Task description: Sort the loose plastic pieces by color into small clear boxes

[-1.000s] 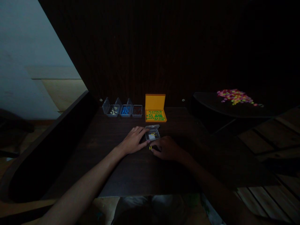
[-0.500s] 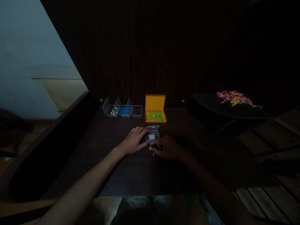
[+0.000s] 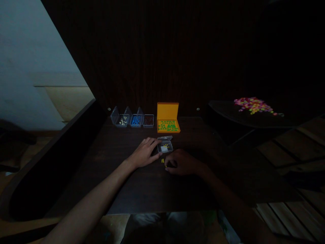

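A small clear plastic box (image 3: 169,149) stands with its lid up on the dark desk, a few yellow pieces and a white label inside. My left hand (image 3: 145,153) steadies it from the left, thumb at the near corner and forefinger by the hinge side. In front of the box, two small yellow pieces (image 3: 163,161) lie on the desk. Just right of them my right hand (image 3: 182,162) is down at the desk, thumb and forefinger pinched at another little yellow piece (image 3: 166,166), which is mostly hidden by the fingertips.
Behind stands an open orange case (image 3: 168,111) with green pieces. To its left, clear boxes hold cream pieces (image 3: 123,120), blue pieces (image 3: 136,119) and dark red pieces (image 3: 148,120). Colourful bits (image 3: 254,105) are heaped on a corner shelf (image 3: 223,108) at right. A raised side panel (image 3: 50,152) borders the left.
My right hand has drawn back slightly from the box's near edge, and its forefinger has curled down to the thumb at a yellow piece. My left hand and the box stay put.
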`<move>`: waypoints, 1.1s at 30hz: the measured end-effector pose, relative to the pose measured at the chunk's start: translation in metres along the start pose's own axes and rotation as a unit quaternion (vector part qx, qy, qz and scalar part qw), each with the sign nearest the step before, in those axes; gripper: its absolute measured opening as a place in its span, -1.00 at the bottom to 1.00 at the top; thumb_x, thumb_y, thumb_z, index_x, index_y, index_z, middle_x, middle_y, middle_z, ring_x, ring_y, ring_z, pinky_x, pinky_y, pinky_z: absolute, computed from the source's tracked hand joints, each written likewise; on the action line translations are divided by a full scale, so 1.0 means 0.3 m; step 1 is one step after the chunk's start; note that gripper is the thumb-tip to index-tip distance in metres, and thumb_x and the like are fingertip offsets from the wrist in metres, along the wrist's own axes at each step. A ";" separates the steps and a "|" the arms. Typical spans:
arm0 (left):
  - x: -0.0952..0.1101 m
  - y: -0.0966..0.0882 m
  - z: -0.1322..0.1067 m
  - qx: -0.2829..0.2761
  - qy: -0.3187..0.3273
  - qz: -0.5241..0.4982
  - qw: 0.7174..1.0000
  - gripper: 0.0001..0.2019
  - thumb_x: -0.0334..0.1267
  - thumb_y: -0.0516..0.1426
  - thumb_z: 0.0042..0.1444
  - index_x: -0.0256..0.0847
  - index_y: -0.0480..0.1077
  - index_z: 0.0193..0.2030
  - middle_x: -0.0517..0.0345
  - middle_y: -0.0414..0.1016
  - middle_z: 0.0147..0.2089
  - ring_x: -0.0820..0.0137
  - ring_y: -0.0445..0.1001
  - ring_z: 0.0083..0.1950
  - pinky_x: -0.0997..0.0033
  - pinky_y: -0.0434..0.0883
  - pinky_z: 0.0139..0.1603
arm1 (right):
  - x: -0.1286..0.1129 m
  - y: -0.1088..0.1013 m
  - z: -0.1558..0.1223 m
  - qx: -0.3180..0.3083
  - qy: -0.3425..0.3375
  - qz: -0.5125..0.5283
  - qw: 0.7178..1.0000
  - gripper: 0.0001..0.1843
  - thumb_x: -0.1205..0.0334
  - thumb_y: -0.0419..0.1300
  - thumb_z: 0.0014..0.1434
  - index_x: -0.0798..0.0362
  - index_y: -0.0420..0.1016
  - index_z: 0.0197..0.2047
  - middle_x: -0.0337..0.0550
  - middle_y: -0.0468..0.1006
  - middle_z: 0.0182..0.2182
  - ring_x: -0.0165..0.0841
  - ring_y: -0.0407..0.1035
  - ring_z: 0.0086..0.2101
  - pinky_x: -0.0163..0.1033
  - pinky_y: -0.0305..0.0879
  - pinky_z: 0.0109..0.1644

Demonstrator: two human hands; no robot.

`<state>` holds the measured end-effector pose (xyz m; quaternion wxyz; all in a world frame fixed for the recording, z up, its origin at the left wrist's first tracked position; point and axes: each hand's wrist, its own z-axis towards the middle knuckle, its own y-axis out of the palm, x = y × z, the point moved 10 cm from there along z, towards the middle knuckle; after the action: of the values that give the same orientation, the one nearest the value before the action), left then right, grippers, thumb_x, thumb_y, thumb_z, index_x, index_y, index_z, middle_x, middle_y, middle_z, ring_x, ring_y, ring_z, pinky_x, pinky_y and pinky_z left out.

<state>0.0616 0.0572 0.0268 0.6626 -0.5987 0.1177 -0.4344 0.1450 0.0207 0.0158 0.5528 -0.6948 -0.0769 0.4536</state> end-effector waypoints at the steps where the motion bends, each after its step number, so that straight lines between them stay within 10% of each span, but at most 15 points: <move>1: 0.000 0.001 0.000 -0.001 0.000 0.000 1.000 -0.55 -0.02 0.02 0.24 -0.18 0.22 0.20 -0.07 0.35 0.13 0.15 0.29 0.15 0.07 0.28 0.17 | 0.001 -0.001 0.000 0.000 0.001 0.002 1.000 -0.87 0.27 0.28 0.03 0.05 0.56 -0.29 -0.33 0.47 -0.57 -0.47 0.35 -0.53 -0.37 0.14 -0.37; 33: -0.006 0.004 -0.003 0.006 0.003 0.004 1.000 -0.56 -0.05 0.04 0.24 -0.17 0.22 0.20 -0.06 0.35 0.13 0.16 0.30 0.14 0.06 0.28 0.18 | -0.003 -0.014 0.010 0.023 -0.003 0.022 0.999 -0.92 0.42 0.21 0.05 0.09 0.42 -0.34 -0.25 0.46 -0.41 -0.44 0.31 -0.41 -0.35 0.13 -0.30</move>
<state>0.0604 0.0576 0.0249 0.6675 -0.5931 0.1195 -0.4341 0.1440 0.0238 0.0200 0.5581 -0.6820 -0.0529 0.4696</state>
